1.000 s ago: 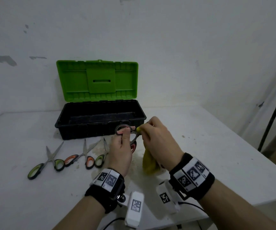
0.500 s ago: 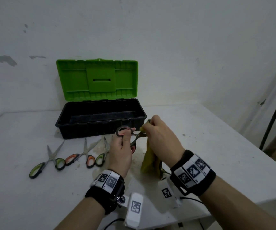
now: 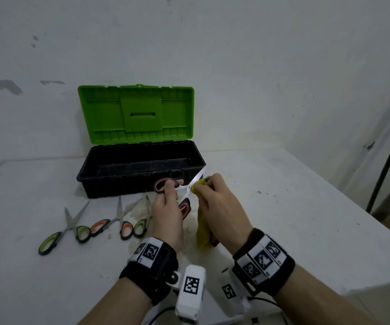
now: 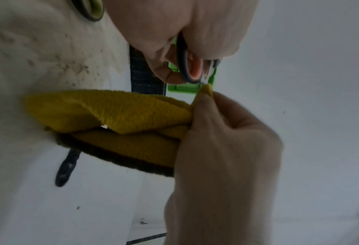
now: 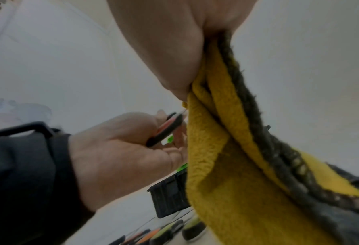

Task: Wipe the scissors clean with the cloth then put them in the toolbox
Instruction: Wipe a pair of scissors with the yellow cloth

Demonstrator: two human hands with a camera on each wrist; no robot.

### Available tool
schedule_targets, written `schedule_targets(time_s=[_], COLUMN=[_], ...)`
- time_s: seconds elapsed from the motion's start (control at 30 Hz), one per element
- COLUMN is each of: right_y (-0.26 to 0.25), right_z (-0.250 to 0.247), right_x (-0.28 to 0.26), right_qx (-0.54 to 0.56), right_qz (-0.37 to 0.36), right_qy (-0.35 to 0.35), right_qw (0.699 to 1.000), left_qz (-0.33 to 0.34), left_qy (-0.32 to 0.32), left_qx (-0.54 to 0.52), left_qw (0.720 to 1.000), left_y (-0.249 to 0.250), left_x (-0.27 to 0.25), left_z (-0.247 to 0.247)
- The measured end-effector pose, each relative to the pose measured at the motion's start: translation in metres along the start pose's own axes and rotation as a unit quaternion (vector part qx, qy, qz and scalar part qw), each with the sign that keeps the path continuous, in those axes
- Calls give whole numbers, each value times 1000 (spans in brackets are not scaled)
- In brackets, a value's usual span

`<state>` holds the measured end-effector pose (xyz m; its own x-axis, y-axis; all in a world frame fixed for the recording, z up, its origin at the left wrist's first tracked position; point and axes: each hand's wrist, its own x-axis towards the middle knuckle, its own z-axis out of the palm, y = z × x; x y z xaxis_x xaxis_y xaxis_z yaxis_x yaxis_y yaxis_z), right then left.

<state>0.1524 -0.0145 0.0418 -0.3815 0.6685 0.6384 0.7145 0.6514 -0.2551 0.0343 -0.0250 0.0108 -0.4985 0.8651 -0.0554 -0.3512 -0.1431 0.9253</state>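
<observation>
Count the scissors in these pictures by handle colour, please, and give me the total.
Green scissors: 2, both on the table
Orange scissors: 1, on the table
Red scissors: 1, held in the left hand
Total: 4

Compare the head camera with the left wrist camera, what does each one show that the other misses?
Only the head view shows the bright scissor blades and the other scissors lying whole on the table. Only the left wrist view shows the cloth's dark underside. Both show the left hand gripping the red-handled scissors, the right hand pinching the yellow cloth, and the toolbox.
</observation>
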Motion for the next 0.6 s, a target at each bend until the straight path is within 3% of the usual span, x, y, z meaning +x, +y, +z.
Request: schedule_targets(time_s=[0.13,0.23,0.43,0.6], right_y=[18,6,-16,-16], right_z=[-12,-18,-3,1], right_x=[1,2,5,-7], right_qx=[-3,21,36,48], right_qz=[45,6,-26,-30], right_qy=[38,57,16,-14], right_qw=[998,998,999,998], left_qz=[-15,-7,65,23], left_qy=[39,28,-34,-39], left_qx=[-14,-12,14,-5], left_qw=[999,1000,997,999], left_y=[2,4,5,4], left_x=[5,5,-4,2], left_z=[-4,-5,2,-7])
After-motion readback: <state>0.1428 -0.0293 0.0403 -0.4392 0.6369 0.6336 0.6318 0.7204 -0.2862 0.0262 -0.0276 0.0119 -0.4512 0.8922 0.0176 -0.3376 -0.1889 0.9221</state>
